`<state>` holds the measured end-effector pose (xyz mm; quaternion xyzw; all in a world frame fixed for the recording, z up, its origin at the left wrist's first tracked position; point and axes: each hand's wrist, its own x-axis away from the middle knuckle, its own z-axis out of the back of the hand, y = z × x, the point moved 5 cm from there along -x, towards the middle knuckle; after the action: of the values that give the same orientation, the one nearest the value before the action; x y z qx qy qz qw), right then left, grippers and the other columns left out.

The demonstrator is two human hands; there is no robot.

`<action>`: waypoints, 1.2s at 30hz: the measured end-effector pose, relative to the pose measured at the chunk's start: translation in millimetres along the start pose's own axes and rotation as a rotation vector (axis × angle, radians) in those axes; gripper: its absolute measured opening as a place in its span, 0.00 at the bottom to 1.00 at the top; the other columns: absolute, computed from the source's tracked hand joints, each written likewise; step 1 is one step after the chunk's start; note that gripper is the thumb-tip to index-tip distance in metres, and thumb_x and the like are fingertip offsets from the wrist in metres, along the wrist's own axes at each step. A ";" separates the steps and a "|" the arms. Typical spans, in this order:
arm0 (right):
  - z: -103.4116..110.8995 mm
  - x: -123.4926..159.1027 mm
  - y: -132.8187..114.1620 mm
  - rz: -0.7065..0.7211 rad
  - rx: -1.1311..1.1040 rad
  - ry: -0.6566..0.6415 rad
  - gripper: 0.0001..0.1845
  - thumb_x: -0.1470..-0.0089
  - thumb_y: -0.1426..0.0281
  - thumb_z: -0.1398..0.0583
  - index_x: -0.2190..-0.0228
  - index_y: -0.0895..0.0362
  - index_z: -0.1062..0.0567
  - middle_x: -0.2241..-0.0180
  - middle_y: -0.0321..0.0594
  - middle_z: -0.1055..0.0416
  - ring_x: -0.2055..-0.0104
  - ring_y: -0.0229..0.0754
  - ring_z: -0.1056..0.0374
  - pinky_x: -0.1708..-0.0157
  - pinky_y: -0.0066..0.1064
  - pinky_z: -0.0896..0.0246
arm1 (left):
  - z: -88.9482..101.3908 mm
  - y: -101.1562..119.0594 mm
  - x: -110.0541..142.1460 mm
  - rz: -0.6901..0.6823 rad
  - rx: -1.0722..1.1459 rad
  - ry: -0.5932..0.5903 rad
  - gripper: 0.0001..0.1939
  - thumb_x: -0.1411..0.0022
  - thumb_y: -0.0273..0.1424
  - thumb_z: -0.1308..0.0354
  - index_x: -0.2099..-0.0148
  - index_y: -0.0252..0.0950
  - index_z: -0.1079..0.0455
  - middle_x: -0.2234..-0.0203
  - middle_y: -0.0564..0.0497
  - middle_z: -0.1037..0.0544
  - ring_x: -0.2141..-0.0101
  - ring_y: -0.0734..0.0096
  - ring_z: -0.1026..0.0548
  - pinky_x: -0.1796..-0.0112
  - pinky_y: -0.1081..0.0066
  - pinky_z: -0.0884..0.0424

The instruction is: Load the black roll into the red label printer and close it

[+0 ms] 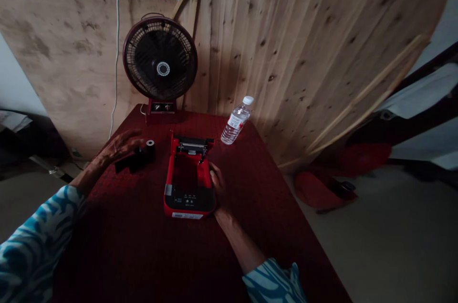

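Blue-and-white patterned sleeves (36,245) come in nearest, on the near side of the receipt printer (189,188), one off to its left and one to its right. That red printer sits on the dark red table (143,245), its paper compartment open, a black button panel (189,200) towards the viewer and a white label (187,215) on its front face. Right hand (220,188) clasps the printer's right wall, digits curled against the edge. Left hand (123,145), blurred, is left of the printer with its fingers stretched out; whether it touches the dark piece (123,163) beneath it, I cannot tell. Between that hand and the printer stands a small dark roll (150,150) with a pale ring on top. Beyond the printer, to the left, is an electric fan (161,62); beyond it to the right, a capped water bottle (236,121). Wooden planks (257,45) rise behind the printer.
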<state>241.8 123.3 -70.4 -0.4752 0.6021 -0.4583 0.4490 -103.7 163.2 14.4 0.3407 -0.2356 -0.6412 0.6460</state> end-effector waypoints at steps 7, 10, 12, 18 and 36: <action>-0.3 1.4 -1.0 -0.002 0.003 0.022 0.19 0.49 0.56 0.42 0.58 0.51 0.23 0.53 0.40 0.22 0.49 0.47 0.30 0.46 0.43 0.38 | -23.3 13.1 -6.2 -0.106 -0.409 -0.100 0.21 0.44 0.37 0.42 0.48 0.39 0.25 0.56 0.44 0.19 0.52 0.51 0.24 0.46 0.58 0.35; -0.8 1.0 -1.9 0.017 0.034 -0.010 0.20 0.48 0.56 0.43 0.57 0.52 0.24 0.53 0.40 0.22 0.48 0.47 0.30 0.46 0.42 0.39 | -28.6 11.8 -8.7 -0.119 -0.463 -0.088 0.19 0.41 0.35 0.46 0.49 0.40 0.25 0.58 0.45 0.18 0.53 0.54 0.23 0.43 0.55 0.40; -0.3 0.4 -1.6 0.031 0.055 -0.029 0.20 0.47 0.56 0.43 0.57 0.51 0.24 0.52 0.40 0.23 0.47 0.47 0.30 0.46 0.42 0.39 | -32.2 12.5 -9.0 -0.145 -0.482 -0.078 0.18 0.42 0.35 0.45 0.51 0.40 0.25 0.57 0.45 0.18 0.52 0.53 0.24 0.41 0.52 0.45; 0.5 -0.4 3.3 0.002 0.014 -0.026 0.21 0.48 0.55 0.42 0.56 0.51 0.24 0.51 0.41 0.23 0.47 0.48 0.31 0.46 0.42 0.39 | -38.5 29.0 3.1 -0.235 -0.473 -0.056 0.12 0.45 0.36 0.42 0.58 0.39 0.26 0.63 0.49 0.18 0.54 0.55 0.23 0.41 0.51 0.44; -8.0 2.3 -6.7 -0.010 -0.039 -0.017 0.19 0.49 0.57 0.41 0.57 0.53 0.23 0.54 0.41 0.23 0.49 0.47 0.31 0.49 0.39 0.37 | -69.6 148.5 86.4 -0.490 -0.153 -0.306 0.15 0.36 0.42 0.41 0.50 0.42 0.30 0.60 0.52 0.19 0.62 0.66 0.21 0.60 0.68 0.26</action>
<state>234.8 121.2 -62.6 -0.4908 0.6047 -0.4444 0.4426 52.8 79.3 67.5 0.2371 -0.1919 -0.8380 0.4525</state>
